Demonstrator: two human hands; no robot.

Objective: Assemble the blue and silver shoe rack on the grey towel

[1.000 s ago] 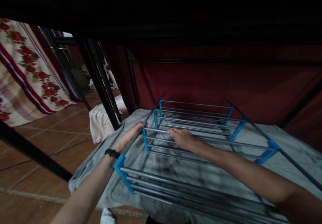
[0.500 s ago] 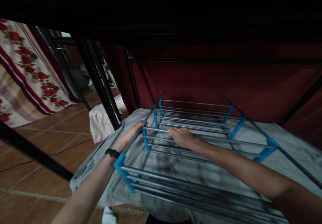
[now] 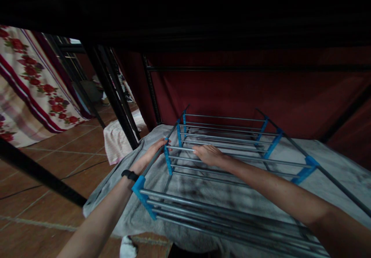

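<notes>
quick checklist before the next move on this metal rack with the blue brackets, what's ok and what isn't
1. Left hand gripping the dark side pole of the grey metal tube rack with blue plastic brackets: ok, fingers curl round it.
2. Right hand on a silver crossbar of the middle tier: ok, resting on top; whether it grips, cannot tell.
3. Rack lying on the grey cloth: ok, cloth spread beneath all tiers.
4. Blue brackets seated on the poles: cannot tell, too dim.
5. Headroom: not ok, a dark frame hangs close overhead.
6. Tiled floor to the left: a striped cloth lies beside the black post.
</notes>
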